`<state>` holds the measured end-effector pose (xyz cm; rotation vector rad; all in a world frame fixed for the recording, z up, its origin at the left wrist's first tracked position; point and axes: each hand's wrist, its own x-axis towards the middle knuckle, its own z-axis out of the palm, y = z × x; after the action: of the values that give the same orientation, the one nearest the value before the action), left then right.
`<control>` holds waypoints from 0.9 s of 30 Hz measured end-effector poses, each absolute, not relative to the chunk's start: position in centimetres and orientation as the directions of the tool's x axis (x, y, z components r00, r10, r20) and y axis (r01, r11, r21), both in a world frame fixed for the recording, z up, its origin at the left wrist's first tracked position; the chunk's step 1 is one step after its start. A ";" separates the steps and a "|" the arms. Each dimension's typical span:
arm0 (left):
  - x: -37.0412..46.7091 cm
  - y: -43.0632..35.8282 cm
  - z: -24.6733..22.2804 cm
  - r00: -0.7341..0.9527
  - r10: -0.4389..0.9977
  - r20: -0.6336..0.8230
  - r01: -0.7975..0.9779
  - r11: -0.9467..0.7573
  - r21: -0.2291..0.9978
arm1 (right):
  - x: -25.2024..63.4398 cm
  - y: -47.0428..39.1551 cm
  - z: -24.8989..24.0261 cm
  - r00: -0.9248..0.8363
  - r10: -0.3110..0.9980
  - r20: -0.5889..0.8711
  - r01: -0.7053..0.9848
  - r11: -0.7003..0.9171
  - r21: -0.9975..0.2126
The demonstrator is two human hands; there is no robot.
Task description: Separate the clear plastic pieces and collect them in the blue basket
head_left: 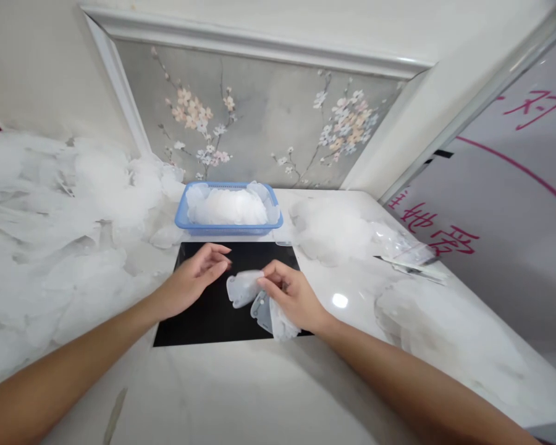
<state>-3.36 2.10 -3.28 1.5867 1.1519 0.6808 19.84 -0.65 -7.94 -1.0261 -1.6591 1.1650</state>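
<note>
Over the black mat (pixel 199 318) my right hand (pixel 294 296) pinches a translucent plastic piece (pixel 244 288) between thumb and fingertips. Its free end points left and shows small notches and holes. Below it, several more translucent plastic pieces (pixel 262 312) fan out beneath the same hand, some of them tucked under the curled fingers. My left hand (pixel 199 275) hovers at the mat's left side, fingers apart and bent, holding nothing. A gap separates it from the plastic piece. Behind the mat stands a blue basket (pixel 229 230) with a heap of whitish translucent pieces (pixel 231 207) inside.
A large pile of translucent pieces (pixel 65 210) covers the left of the white table (pixel 204 395). More pieces (pixel 333 225) lie right of the basket, beside clear plastic bags (pixel 401 244). A whiteboard with pink writing (pixel 500 185) stands at the right; a floral panel (pixel 269 117) is behind.
</note>
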 end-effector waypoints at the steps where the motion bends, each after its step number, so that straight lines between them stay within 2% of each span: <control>1: -4.1 2.8 -3.1 0.324 0.946 0.004 0.554 -0.193 0.810 | 19.9 -0.5 -7.7 -0.302 0.951 0.070 0.068 0.095 -0.993; 2: -4.9 3.6 -3.0 0.290 0.949 0.122 0.721 -0.301 0.624 | 20.0 -0.3 -7.5 -0.314 0.949 -0.019 -0.006 -0.022 -1.000; 4: -6.8 5.4 -3.1 0.208 0.939 0.274 0.906 -0.290 0.308 | 20.3 0.2 -7.2 -0.360 0.924 -0.129 -0.116 -0.182 -0.976; 5: -7.8 6.2 -3.2 0.164 0.939 0.302 0.944 -0.238 0.227 | 20.6 0.4 -7.0 -0.379 0.911 -0.164 -0.148 -0.234 -0.961; 6: -8.7 7.0 -3.4 0.128 0.947 0.295 0.961 -0.192 0.200 | 20.8 0.6 -6.9 -0.392 0.900 -0.189 -0.172 -0.273 -0.946; 10: -10.7 9.0 -4.7 0.031 0.985 0.167 0.970 -0.070 0.231 | 21.5 1.1 -6.7 -0.440 0.865 -0.240 -0.185 -0.349 -0.919; 18: -10.8 9.3 -4.0 -0.083 0.990 0.111 0.981 0.061 0.182 | 21.7 1.1 -6.8 -0.473 0.842 -0.260 -0.166 -0.375 -0.912; 21: -10.9 9.1 -3.4 -0.122 0.992 0.031 0.957 0.109 0.269 | 21.6 1.1 -6.7 -0.475 0.842 -0.256 -0.169 -0.373 -0.912; 23: -11.0 9.0 -3.4 -0.116 0.993 -0.026 0.914 0.117 0.387 | 21.6 1.1 -6.7 -0.475 0.843 -0.251 -0.165 -0.366 -0.916; 27: -11.5 9.1 -3.3 -0.161 0.987 -0.008 0.780 0.132 0.611 | 21.6 1.1 -6.8 -0.472 0.846 -0.249 -0.170 -0.364 -0.916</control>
<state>-11.53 9.07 -3.26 1.6997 2.0048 0.6760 21.57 1.05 -6.76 -0.9849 -1.1548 1.9037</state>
